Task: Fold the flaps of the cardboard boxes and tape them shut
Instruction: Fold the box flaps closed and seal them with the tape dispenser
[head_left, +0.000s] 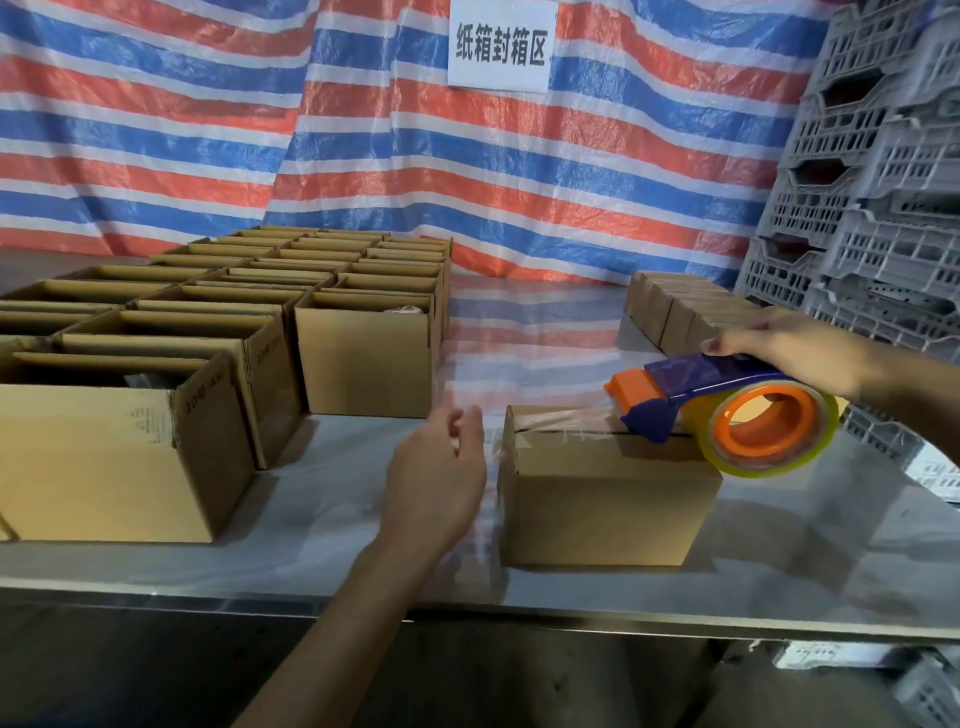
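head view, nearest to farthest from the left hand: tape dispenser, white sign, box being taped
1. box being taped, just right of the left hand
2. tape dispenser, farther right, on the box
3. white sign, far back, top centre

One tape dispenser (691, 384), one box (608, 499) under it, roughly twenty open boxes (363, 358) to its left, some five sealed boxes (675, 312) behind.

Matt cardboard box (608, 499), glossy plastic tape dispenser (727, 410), sheeny metal table (311, 519)
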